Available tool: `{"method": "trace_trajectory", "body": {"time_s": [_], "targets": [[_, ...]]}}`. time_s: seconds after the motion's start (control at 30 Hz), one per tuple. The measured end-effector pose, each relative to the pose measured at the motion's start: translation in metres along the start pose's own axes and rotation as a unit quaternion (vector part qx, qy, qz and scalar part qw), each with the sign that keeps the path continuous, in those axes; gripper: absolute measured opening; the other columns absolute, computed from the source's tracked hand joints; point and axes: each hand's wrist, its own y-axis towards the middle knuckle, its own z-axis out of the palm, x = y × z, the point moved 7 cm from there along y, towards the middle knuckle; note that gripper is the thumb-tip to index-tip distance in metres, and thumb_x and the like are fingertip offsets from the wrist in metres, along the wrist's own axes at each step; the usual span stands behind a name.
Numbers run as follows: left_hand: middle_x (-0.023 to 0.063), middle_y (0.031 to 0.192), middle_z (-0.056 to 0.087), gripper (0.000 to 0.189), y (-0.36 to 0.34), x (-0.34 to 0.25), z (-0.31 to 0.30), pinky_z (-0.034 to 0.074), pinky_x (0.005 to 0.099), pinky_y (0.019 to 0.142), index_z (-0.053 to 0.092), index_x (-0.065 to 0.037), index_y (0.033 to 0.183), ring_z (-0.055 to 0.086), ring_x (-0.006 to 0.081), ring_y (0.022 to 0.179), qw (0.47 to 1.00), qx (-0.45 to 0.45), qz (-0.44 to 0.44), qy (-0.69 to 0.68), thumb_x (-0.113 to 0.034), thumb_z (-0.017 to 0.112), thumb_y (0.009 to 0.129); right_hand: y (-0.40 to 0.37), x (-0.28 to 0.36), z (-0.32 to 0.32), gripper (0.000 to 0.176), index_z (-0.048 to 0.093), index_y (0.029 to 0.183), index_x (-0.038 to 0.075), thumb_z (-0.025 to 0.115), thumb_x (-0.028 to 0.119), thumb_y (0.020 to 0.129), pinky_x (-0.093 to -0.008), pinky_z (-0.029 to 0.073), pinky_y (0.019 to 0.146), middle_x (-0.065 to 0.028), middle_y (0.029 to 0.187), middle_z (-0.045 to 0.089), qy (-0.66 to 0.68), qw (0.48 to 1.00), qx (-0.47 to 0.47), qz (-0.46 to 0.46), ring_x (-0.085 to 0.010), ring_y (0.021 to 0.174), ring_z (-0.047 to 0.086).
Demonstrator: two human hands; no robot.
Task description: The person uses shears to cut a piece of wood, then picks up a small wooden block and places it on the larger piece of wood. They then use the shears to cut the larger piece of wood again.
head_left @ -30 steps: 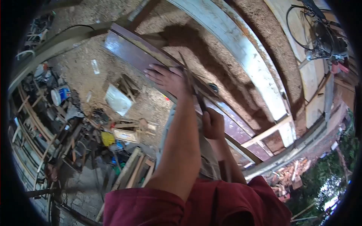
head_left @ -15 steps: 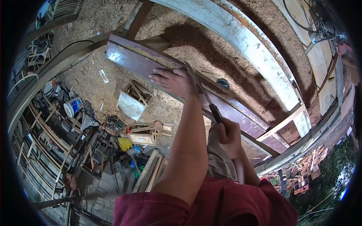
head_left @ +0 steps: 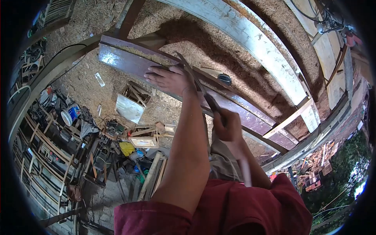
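Floor (head_left: 85,84): strewn with wood shavings, denser clutter towards lower left. On it: white slip (head_left: 100,80), lying flat; small wooden frame with pale sheet (head_left: 130,109), just right of and below the slip; second, lighter wooden frame (head_left: 144,141), below that. Raised above floor, slanting: purple-brown board (head_left: 127,62), left hand (head_left: 169,80) laid palm-down on it, fingers spread; board's supports unclear

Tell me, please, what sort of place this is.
Probably a carpentry workshop: wood shavings are strewn about, the right hand grips what looks like a handsaw, and a painted board lies under the left hand.
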Motion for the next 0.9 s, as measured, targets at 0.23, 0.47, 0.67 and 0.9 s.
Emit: {"method": "trace_trajectory", "body": {"time_s": [0.23, 0.47, 0.67, 0.9], "targets": [[0.0292, 0.172, 0.013, 0.083, -0.001, -0.001, 0.001, 0.024, 0.0568, 0.126, 0.013, -0.003, 0.168, 0.014, 0.0458, 0.160, 1.000, 0.000, 0.000, 0.022, -0.035, 0.045, 0.098, -0.015, -0.006, -0.003, 0.026, 0.065, 0.080, -0.004, 0.062, 0.017, 0.096, -0.0436, 0.043, 0.054, -0.0238, 0.062, 0.055, 0.020, 1.000, 0.003, -0.012, -0.0354, 0.051, 0.056], [0.0285, 0.173, 0.010, 0.083, -0.003, 0.002, 0.001, 0.021, 0.0562, 0.127, 0.012, -0.003, 0.168, 0.014, 0.0454, 0.160, 1.000, -0.010, 0.000, 0.006, -0.035, 0.045, 0.098, 0.036, 0.029, 0.017, 0.028, 0.065, 0.080, -0.003, 0.060, 0.017, 0.098, -0.0444, 0.043, 0.054, -0.0226, 0.060, 0.054, 0.001, 0.986, -0.088, -0.140, -0.0335, 0.052, 0.056], [0.0281, 0.173, 0.011, 0.082, -0.001, -0.002, -0.005, 0.021, 0.0556, 0.127, 0.014, -0.003, 0.168, 0.015, 0.0447, 0.160, 1.000, 0.002, -0.008, -0.001, -0.032, 0.047, 0.098, -0.019, 0.015, -0.013, 0.025, 0.066, 0.085, -0.003, 0.059, 0.015, 0.100, -0.0437, 0.042, 0.054, -0.0207, 0.060, 0.050, 0.011, 0.992, -0.076, -0.095, -0.0310, 0.051, 0.052], [0.0279, 0.172, 0.012, 0.081, -0.001, -0.002, -0.003, 0.023, 0.0562, 0.126, 0.013, -0.004, 0.168, 0.018, 0.0446, 0.159, 1.000, -0.020, 0.013, -0.003, -0.033, 0.047, 0.100, -0.006, 0.000, 0.005, 0.023, 0.062, 0.085, -0.006, 0.059, 0.013, 0.099, -0.0399, 0.040, 0.054, -0.0188, 0.059, 0.051, 0.044, 0.998, -0.017, -0.029, -0.0215, 0.050, 0.048]]}}
